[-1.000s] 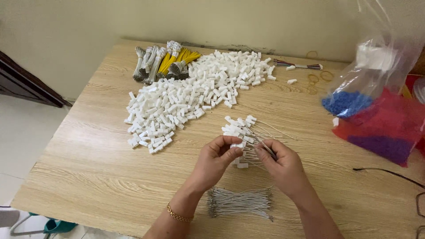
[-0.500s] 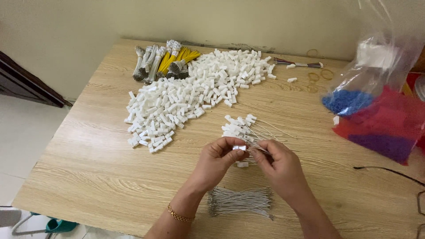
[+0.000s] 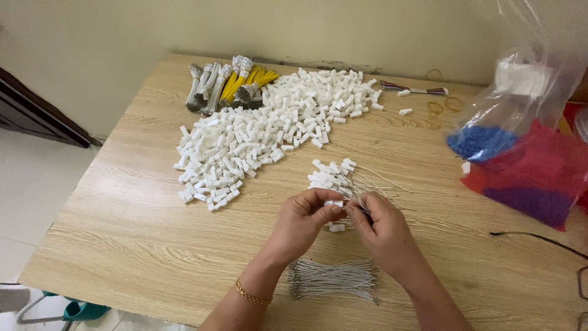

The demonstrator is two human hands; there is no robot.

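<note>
Pale woodgrain bench [image 3: 122, 245] against a plain cream wall. Both hands meet at centre: left hand [image 3: 300, 224] has its grip pinched on a small white plastic connector [image 3: 334, 203], right hand [image 3: 383, 230] pinches thin grey wires [image 3: 358, 199]. At six o'clock lies a grey wire bundle [image 3: 334, 279]; at eleven o'clock, a heap of blocky white connectors [image 3: 263, 135].

Soft, even daylight fills the room, bright without glare on the wooden surface [image 3: 122, 245]. Shadows under the hands are faint and short. The clear plastic bag [image 3: 527, 92] shines a little. Focus stays sharp; edges bend slightly.
</note>
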